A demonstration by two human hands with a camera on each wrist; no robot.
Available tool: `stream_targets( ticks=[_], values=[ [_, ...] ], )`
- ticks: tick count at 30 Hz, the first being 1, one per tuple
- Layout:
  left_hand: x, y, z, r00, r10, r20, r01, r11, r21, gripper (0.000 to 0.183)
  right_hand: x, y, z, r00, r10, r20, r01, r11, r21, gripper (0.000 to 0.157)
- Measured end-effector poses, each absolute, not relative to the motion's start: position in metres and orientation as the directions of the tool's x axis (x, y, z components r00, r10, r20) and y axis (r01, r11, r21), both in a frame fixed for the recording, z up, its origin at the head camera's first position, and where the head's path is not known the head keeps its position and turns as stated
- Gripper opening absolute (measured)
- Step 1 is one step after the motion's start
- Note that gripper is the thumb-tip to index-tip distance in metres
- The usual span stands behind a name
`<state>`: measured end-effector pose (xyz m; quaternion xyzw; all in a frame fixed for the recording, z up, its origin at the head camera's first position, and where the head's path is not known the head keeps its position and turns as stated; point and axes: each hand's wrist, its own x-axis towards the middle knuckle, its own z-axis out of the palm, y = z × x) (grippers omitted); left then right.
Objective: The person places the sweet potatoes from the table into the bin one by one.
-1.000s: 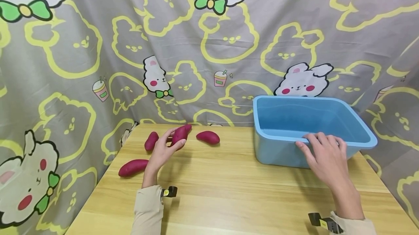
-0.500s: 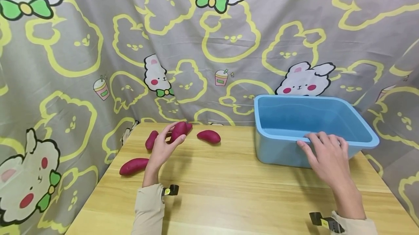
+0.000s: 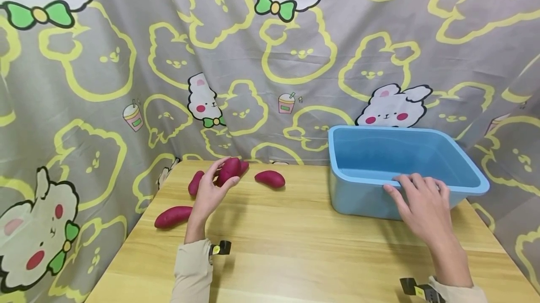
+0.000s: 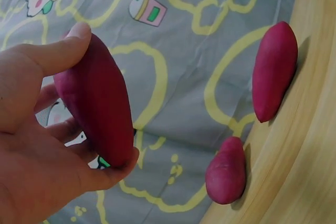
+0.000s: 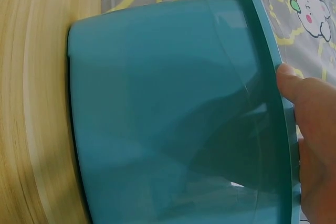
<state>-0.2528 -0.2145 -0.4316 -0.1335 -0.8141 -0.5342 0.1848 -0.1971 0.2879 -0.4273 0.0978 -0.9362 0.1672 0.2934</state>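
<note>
My left hand (image 3: 211, 190) grips a dark red sweet potato (image 4: 97, 100) between thumb and fingers, raised above the far left of the table. Behind it, partly hidden, lies a second sweet potato (image 3: 244, 167), seen whole on the wood in the left wrist view as a small rounded sweet potato (image 4: 227, 171). To the right of these rests a longer sweet potato (image 3: 270, 178). My right hand (image 3: 426, 209) holds the near rim of a blue plastic tub (image 3: 358, 197), fingers over the edge and thumb (image 5: 290, 82) at the rim's outer side.
Left of my left hand lie a small sweet potato (image 3: 195, 183) and a long sweet potato (image 3: 173, 216). The wooden table (image 3: 303, 246) ends at a patterned grey curtain (image 3: 236, 59) behind and at the left. The tub stands at the table's back right.
The sweet potato in my left hand has risen slightly and turned more upright, showing the one behind it more separately. My right hand stays on the tub's rim.
</note>
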Motion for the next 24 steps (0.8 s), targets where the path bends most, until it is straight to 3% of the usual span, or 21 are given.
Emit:
stream_targets(
  ticks=[24],
  values=[
    [-0.241,-0.202,-0.414,-0.876,-0.036,0.481,0.441,0.342,0.830,0.062,-0.196,0.289,-0.429,-0.787,-0.094,0.609,-0.302,0.921,-0.247,0.035]
  ],
)
